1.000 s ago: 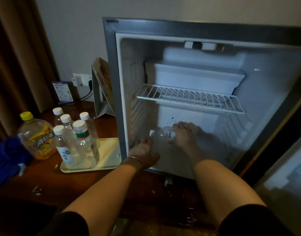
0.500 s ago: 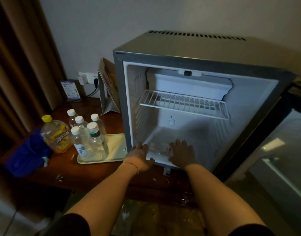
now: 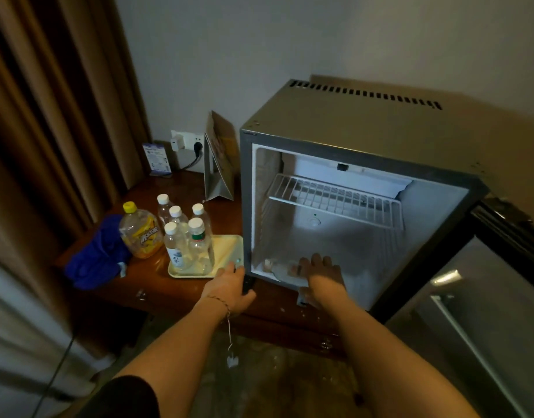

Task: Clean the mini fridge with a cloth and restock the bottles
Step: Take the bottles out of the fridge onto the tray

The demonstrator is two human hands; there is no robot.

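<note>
The mini fridge (image 3: 365,131) stands open on a wooden table (image 3: 157,285). A clear water bottle (image 3: 276,268) lies on its side at the front left of the fridge floor. My right hand (image 3: 320,274) lies over that bottle's right end, fingers draped on it and thumb alongside. My left hand (image 3: 229,286) hangs relaxed outside the fridge's lower left corner, fingertips near the tray, holding nothing. Several white-capped water bottles (image 3: 181,236) stand on a pale tray (image 3: 226,247). A blue cloth (image 3: 93,260) lies bunched at the table's left end.
A yellow-capped drink bottle (image 3: 142,233) stands between cloth and tray. The white wire shelf (image 3: 335,197) inside the fridge is bare. The fridge door (image 3: 486,312) hangs open at right. A standing card (image 3: 220,164), a wall outlet (image 3: 187,141) and curtains (image 3: 48,116) are behind.
The view has risen and pulled back. The lying bottle and my right hand have come from deeper inside to the fridge's front edge. My left hand has moved out to the fridge's left corner.
</note>
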